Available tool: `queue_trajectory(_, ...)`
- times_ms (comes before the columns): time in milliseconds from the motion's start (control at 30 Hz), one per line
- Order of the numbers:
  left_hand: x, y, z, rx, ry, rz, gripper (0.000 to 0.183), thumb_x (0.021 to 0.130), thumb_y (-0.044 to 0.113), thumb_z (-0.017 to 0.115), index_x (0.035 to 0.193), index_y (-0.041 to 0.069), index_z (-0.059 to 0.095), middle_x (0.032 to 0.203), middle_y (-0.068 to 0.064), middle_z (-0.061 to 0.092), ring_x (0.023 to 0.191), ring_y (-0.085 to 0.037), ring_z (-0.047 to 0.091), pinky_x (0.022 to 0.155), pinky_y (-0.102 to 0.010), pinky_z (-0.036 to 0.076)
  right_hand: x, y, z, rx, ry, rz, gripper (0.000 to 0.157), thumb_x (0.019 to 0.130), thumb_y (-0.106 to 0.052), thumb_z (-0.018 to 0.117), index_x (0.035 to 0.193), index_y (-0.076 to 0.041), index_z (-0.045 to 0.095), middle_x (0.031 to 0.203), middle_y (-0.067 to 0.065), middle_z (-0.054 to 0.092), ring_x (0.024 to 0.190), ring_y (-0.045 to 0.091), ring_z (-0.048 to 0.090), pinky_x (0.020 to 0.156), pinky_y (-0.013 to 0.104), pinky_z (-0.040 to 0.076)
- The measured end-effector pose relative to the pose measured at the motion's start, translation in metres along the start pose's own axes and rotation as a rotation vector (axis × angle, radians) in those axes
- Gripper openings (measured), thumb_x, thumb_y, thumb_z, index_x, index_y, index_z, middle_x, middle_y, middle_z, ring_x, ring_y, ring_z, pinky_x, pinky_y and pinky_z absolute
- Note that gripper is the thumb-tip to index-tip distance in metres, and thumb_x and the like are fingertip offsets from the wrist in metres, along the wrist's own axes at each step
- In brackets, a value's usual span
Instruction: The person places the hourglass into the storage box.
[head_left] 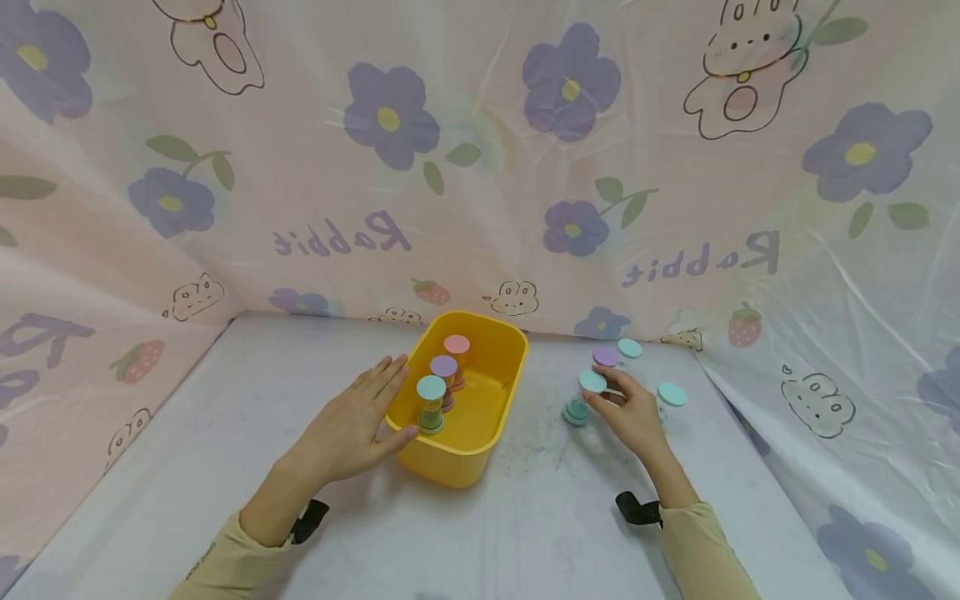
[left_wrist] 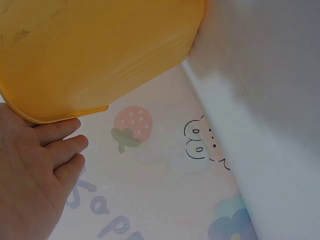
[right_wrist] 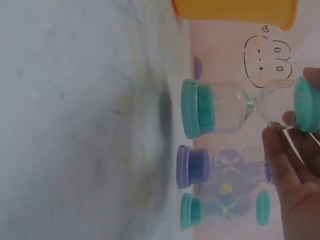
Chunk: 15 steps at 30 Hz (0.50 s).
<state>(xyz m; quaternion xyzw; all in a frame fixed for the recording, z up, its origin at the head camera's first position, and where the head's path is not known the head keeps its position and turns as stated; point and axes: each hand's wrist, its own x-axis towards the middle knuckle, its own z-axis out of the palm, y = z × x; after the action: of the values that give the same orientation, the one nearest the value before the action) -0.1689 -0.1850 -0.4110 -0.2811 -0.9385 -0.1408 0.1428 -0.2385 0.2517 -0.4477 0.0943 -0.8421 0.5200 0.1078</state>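
My right hand (head_left: 632,417) pinches a sand timer (right_wrist: 230,106) by its upper teal cap, with green sand lying in the lower bulb. In the right wrist view the timer's base hovers just over the table, apart from its shadow. My left hand (head_left: 352,427) rests against the left side of a yellow bin (head_left: 453,468), fingers straight and thumb along the near rim. Inside the bin, along its left wall, three sand timers stand in a row: a pink-capped one (head_left: 457,344), a purple-capped one (head_left: 443,367) and a light-blue-capped one (head_left: 431,387).
Beyond my right hand stand a purple-capped timer (head_left: 605,356) and a teal-capped timer (head_left: 629,348). Another teal-capped timer (head_left: 672,394) is right of the hand, partly hidden by it. A printed curtain (head_left: 480,183) hangs behind the white table (head_left: 540,533) and along both sides.
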Motion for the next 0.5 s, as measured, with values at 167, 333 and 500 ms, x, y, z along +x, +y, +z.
queue_trajectory(167,0.0,0.001,-0.001,-0.007,-0.005,-0.005,0.088,0.101,0.054,0.061,0.161,-0.003,0.031,0.17,-0.015,0.025,0.157,-0.036,0.025,0.126,-0.054,0.026,0.0,-0.01,0.001,-0.004,0.019,-0.064,0.052,0.094,-0.011,0.079,0.142,-0.001,0.061,0.129,0.022,0.064,0.107,0.013,0.067,0.087,0.014,0.057)
queue_trajectory(333,0.0,0.001,-0.001,-0.006,-0.008,-0.005,0.089,0.101,0.055,0.059,0.161,-0.003,0.03,0.171,-0.014,0.023,0.157,-0.036,0.024,0.126,-0.054,0.027,0.002,-0.018,0.001,0.004,0.031,-0.13,0.051,0.094,-0.011,0.079,0.141,-0.001,0.062,0.129,0.02,0.065,0.104,-0.002,0.063,0.089,0.014,0.056)
queue_trajectory(500,0.0,0.001,-0.001,-0.001,-0.009,-0.005,0.089,0.102,0.057,0.057,0.161,-0.003,0.03,0.171,-0.014,0.023,0.157,-0.036,0.024,0.126,-0.054,0.027,0.002,-0.027,0.003,0.01,0.046,-0.17,0.05,0.094,-0.006,0.078,0.141,0.0,0.062,0.126,0.02,0.066,0.102,-0.003,0.064,0.086,0.015,0.058)
